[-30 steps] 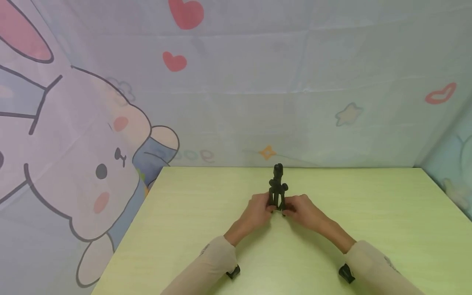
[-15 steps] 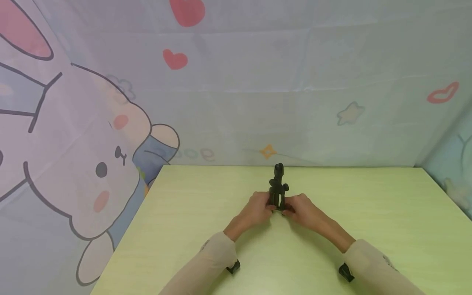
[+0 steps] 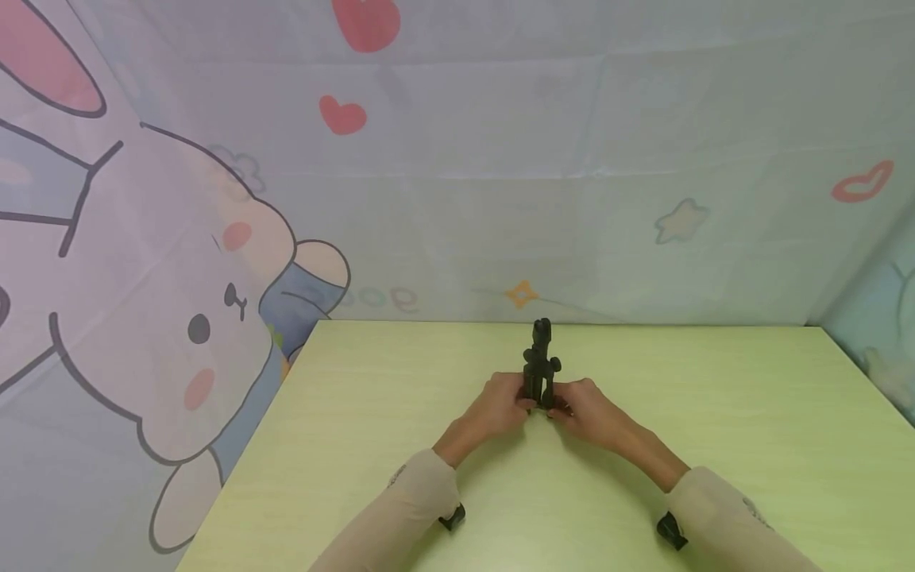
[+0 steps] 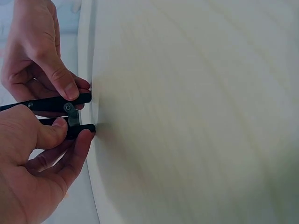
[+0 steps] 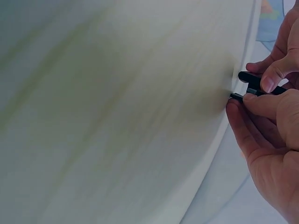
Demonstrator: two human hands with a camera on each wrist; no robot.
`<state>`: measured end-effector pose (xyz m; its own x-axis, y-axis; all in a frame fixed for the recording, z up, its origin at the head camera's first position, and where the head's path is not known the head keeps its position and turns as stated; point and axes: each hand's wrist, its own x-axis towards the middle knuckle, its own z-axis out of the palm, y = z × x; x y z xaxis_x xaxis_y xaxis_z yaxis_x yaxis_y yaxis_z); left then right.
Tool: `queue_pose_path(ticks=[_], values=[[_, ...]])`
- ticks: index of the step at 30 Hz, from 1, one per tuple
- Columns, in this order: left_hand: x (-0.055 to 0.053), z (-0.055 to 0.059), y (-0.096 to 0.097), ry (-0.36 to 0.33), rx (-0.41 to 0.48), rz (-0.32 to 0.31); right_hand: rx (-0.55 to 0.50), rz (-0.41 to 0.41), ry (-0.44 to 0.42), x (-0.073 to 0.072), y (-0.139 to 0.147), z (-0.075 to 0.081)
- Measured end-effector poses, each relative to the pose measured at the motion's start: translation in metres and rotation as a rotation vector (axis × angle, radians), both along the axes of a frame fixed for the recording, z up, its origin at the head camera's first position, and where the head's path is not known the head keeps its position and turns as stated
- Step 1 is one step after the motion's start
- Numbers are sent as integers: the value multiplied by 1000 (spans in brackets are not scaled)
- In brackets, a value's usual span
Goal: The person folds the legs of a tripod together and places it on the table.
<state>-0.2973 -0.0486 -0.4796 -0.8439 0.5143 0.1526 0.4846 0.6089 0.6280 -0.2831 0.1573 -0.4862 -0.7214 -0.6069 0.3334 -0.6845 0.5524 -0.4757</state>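
A small black tripod (image 3: 541,361) stands upright near the back of the table, with knobs at its middle and a narrow head on top. My left hand (image 3: 498,403) pinches a leg low on its left side; my right hand (image 3: 588,409) pinches a leg on the right. In the left wrist view, the left hand (image 4: 28,168) has thumb and fingers on one black leg (image 4: 83,130), and a small hinged brace (image 4: 72,114) shows between the legs. The right wrist view has the right hand (image 5: 275,140) at a leg tip (image 5: 236,97). Fingers hide parts of the legs.
The pale yellow-green table (image 3: 357,429) spreads around both hands. Behind it hangs a printed cloth (image 3: 465,159) with hearts and a rabbit. A dark wrist piece (image 3: 672,531) hangs below the right sleeve, another (image 3: 453,518) below the left.
The tripod's legs have drawn closer together on the left side, narrowing the gap between them. Both hands keep their hold in nearly the same place.
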Motion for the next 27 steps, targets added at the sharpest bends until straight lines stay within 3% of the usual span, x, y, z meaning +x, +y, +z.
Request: queue_pose_path(ticks=[18,27], values=[[-1,-3,0,29,-8,-6,-45,-13,-15,0,0,0],[2,-10,6,22,-17,84,-47,-64,-33,0,2,-1]])
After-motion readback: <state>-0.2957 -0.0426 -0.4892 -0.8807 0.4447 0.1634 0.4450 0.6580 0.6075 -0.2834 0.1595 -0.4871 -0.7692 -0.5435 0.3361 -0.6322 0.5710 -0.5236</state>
